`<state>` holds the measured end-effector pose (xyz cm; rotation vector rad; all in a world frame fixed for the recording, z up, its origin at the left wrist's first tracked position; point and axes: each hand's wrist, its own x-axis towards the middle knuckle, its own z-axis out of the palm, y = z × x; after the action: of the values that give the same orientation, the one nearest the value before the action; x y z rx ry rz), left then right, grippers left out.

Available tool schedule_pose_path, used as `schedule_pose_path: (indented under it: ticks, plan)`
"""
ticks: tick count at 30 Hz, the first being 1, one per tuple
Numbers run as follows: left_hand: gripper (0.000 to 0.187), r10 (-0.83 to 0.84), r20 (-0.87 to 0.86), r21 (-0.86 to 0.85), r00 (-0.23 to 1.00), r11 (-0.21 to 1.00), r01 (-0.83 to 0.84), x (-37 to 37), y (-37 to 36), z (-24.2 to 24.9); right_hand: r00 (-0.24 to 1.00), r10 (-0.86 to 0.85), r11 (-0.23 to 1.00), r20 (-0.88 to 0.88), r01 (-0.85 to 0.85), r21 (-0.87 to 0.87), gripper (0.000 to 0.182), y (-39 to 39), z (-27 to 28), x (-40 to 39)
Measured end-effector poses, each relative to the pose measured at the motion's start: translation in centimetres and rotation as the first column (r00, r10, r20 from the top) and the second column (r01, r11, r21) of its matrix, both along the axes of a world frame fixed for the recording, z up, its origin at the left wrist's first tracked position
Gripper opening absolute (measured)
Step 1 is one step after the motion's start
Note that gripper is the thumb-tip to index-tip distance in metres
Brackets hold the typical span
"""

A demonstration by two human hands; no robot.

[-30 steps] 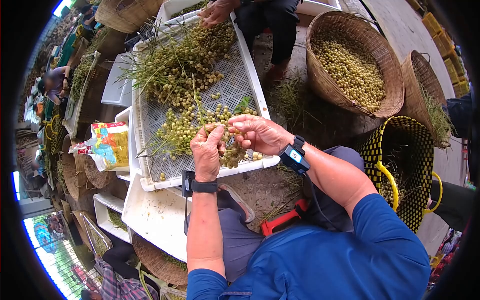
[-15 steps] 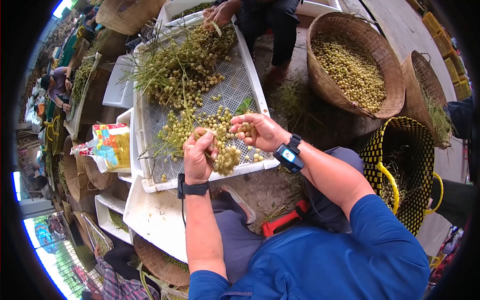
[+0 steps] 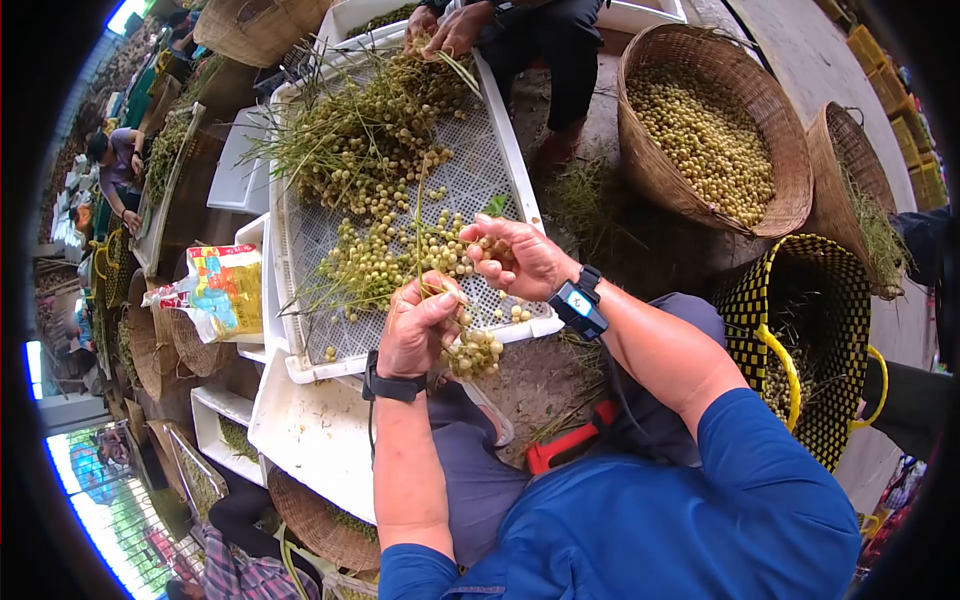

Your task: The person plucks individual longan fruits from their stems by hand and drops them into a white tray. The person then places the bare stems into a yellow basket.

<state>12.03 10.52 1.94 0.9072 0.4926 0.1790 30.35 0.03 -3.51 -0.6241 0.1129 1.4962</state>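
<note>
My left hand (image 3: 420,325) is closed round the stem of a bunch of small round yellow-green fruit (image 3: 474,354), which hangs below its fingers. A thin green stalk sticks up above that hand. To the right, my right hand (image 3: 525,262) is curled, palm partly up, round a few small brownish-yellow fruit (image 3: 497,254). Both hands are over the near edge of a white mesh-bottomed tray (image 3: 500,160). In it lies a large heap of fruit on stems (image 3: 370,150), with looser fruit nearer to me.
Across the tray, another person's hands (image 3: 455,28) work at the heap. A wicker basket (image 3: 800,165) of loose fruit stands at the right, near a black-and-yellow woven basket (image 3: 840,350). A printed plastic bag (image 3: 225,290) sits left of the tray; a red object (image 3: 570,440) lies by my legs.
My left hand has moved slightly right and toward me with the bunch, its stalk now upright. The right hand stays nearly in place. The other person's second hand has come over the tray.
</note>
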Motion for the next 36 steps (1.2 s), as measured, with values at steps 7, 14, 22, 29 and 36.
schedule_pose_path:
  ticks: [7,14,22,29,36]
  plan:
    - [0.017,0.181,0.005,0.092,0.983,0.979,-0.181,1.0,0.4,-0.6,0.998,0.019,1.000,0.052,-0.019,0.009,0.020,-0.3,-0.7,-0.6]
    - [0.020,0.166,0.022,0.010,0.986,0.986,-0.166,2.0,0.1,-2.2,0.990,0.103,0.992,0.096,-0.094,-0.089,0.018,-0.5,0.0,-2.1]
    - [0.015,0.286,0.101,-0.145,0.953,0.952,-0.271,1.7,1.1,-3.0,0.886,0.118,0.977,0.449,-0.024,-0.210,0.025,0.1,-1.2,-0.3]
    - [0.013,0.239,0.120,-0.206,0.964,0.955,-0.211,1.4,1.5,-2.4,0.687,0.113,0.993,0.718,-0.111,-0.050,0.039,-0.4,-0.2,-1.2]
    - [0.013,0.267,-0.187,0.425,0.945,0.890,-0.167,1.9,0.1,-1.7,0.834,0.163,0.982,0.526,-0.190,-0.003,0.035,-0.8,-0.2,-3.7]
